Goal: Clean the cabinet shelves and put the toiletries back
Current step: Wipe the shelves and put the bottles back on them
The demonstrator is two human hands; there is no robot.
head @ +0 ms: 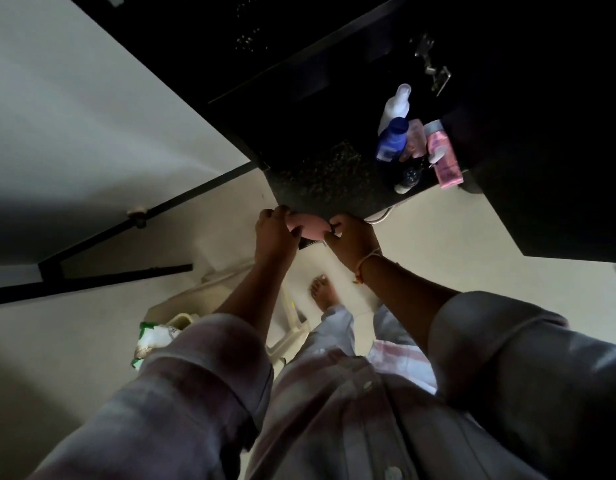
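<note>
Pink, rounded object (306,229) is held between the left hand (275,233) and the right hand (351,235), just below the near edge of the dark speckled shelf (327,181). Fingers of both hands are curled closed around its two ends; what the object is cannot be told, since the hands cover much of it. A dark part shows under it, also unidentified.

Toiletries stand grouped at the right end of the shelf: a white spray bottle (396,105), a blue bottle (392,138) touching it, a pink tube (415,138) beside that, a pink carton (443,157) at the far right, and a small dark-capped container (407,180) at the near edge.

Risks, as judged from this position:

- The held object is over open floor (438,237), not over the shelf. A slackened grip at either end would drop it beside the bare foot (323,292).
- The small container sits close to the shelf lip. A knock from the right forearm would push it off.
- The bottles lean on one another. Placing another item hard against them could topple the group.
- Lighting inside the cabinet is poor, so free shelf space on the left is hard to judge.
</note>
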